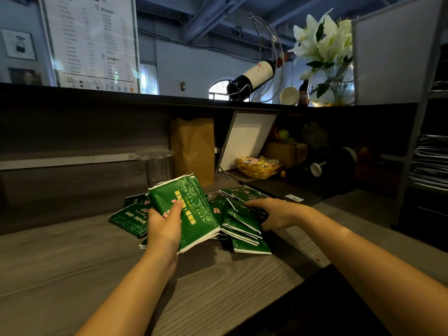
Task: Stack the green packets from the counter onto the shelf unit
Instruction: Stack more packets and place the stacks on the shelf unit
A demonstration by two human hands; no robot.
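Grey wood-grain counter (72, 275) fills the lower frame, with a dark raised ledge (97, 93) along its back. Shelf unit (417, 132) at far right, its levels holding flat dark stacks (429, 163); no green packets visible on it. Large printed menu sign (89, 40) stands on the ledge at left. Brown paper bag (194, 149) upright against the back wall. White board (247, 139) leans tilted just right of the bag. Glass vase of white lilies (329, 88) on the ledge at right, wine bottle (254, 76) lying tilted in a wire holder beside it. Clear glass vessel (155, 166) left of the bag. Yellow basket (258, 169) of wrapped sweets at the foot of the board. Pile of green packets (242, 229) lies loose and overlapping on the counter mid-frame, well apart from the shelf unit. Left hand (164, 226) grips a bundle of packets (191, 209), thumb on top and fingers underneath, bundle tilted up above the pile's left side. Right hand (276, 213) sits on the pile's right side, fingers curled down over several packets, thumb at the near edge, gripping them.
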